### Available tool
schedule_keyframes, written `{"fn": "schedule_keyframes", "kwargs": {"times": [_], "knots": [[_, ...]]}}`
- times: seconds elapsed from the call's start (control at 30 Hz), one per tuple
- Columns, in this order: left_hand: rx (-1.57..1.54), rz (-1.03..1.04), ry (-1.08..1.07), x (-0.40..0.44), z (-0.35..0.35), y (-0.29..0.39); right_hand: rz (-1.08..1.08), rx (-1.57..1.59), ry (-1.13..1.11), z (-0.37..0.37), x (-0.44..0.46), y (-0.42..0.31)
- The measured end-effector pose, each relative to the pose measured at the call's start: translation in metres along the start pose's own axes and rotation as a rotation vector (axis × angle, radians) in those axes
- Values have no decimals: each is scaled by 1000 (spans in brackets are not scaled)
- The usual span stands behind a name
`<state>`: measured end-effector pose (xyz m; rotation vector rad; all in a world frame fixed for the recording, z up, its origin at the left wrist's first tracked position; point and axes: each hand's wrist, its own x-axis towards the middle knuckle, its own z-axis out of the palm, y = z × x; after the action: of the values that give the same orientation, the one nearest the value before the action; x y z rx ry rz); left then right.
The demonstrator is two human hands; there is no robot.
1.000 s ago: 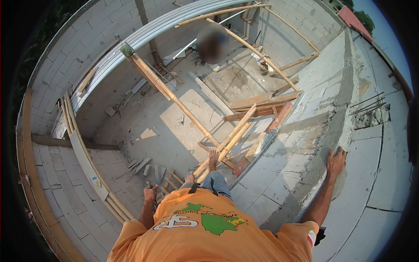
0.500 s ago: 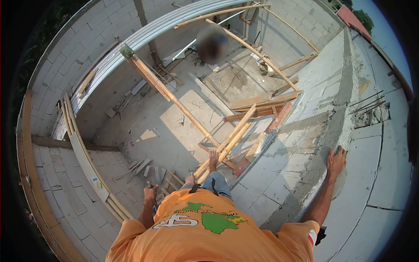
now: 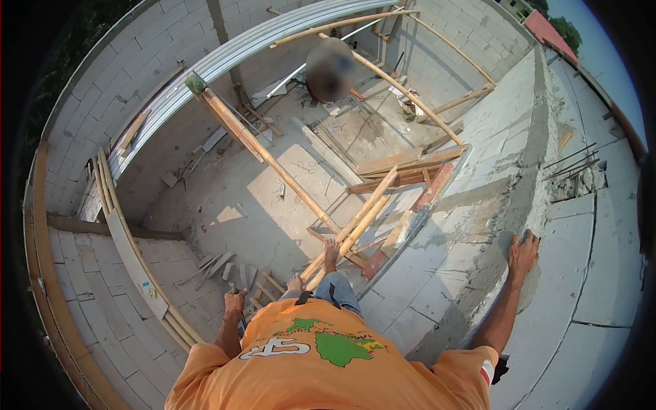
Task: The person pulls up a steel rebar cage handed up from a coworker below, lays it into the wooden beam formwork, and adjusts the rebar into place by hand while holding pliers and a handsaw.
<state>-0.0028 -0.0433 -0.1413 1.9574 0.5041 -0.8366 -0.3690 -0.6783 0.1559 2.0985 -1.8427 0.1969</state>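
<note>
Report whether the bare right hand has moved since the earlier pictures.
No. The bare right hand stays at the same spot on the rough grey cement, judged against the thin dark steel rods.

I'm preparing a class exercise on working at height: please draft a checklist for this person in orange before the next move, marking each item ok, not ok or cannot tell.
1. Right hand supported: ok, resting on the mortared wall edge.
2. Left hand free: cannot tell; it is curled, with too little detail to show any contents.
3. Right foot on the bamboo poles: ok.
4. Footwear: not ok; feet bare.
5. Pole ends secured: cannot tell.
6. Other person away from the foot poles: ok, farther across the room.
</note>
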Motion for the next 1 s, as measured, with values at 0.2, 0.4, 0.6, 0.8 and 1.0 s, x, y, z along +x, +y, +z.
{"fn": "schedule_keyframes", "kwargs": {"times": [0.2, 0.4, 0.6, 0.8, 1.0], "knots": [[-8, -22, 4, -4, 0, -6, 1, -21, -3, 4, 0, 2], [12, -23, 22, -7, -1, -10, 9, -26, -19, 3, 1, 1], [5, -16, 26, -13, -2, -10, 29, -49, -18, 6, 1, 2], [3, -19, 23, -12, -1, -12, 14, -32, -7, 2, 0, 0], [20, -3, 4, -11, -3, -14, -6, -25, 19, 6, 0, 3]]}}
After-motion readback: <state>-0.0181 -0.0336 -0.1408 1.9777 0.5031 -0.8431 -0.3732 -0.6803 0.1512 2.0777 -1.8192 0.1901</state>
